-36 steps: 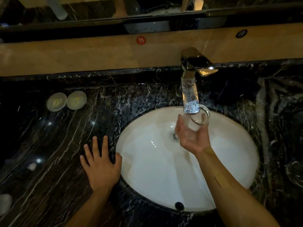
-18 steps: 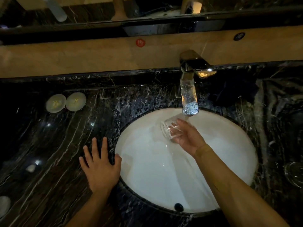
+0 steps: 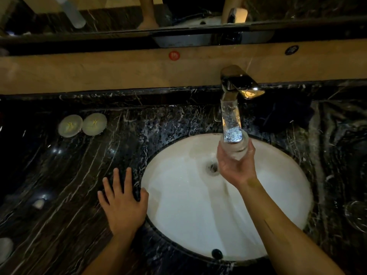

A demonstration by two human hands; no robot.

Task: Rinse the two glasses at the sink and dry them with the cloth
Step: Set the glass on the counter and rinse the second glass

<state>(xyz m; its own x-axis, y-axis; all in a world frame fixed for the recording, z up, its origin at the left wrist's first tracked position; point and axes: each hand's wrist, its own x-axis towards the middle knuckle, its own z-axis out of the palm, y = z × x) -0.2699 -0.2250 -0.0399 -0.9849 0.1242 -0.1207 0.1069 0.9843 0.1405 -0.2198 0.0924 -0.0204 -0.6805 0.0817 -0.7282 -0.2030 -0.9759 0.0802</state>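
My right hand [image 3: 235, 165] grips a clear glass [image 3: 236, 148] upright over the white oval sink [image 3: 178, 225], right under the spout of the chrome faucet [image 3: 238, 84]. Water runs from the spout into the glass. My left hand [image 3: 123, 203] lies flat with fingers spread on the black marble counter [image 3: 69, 195], its thumb at the basin's left rim. A second clear glass [image 3: 356, 215] stands on the counter at the far right edge. A dark cloth [image 3: 286, 116] lies on the counter right of the faucet.
Two round white lidded discs [image 3: 82, 125] sit on the counter at the back left. A beige ledge [image 3: 119, 70] and a mirror run behind the faucet. Small white objects [image 3: 5, 248] lie at the near left edge. The drain [image 3: 211, 167] is in the basin's middle.
My right hand turned the glass from tilted sideways low in the basin to upright and raised it back under the spout. My left hand stayed flat on the counter.
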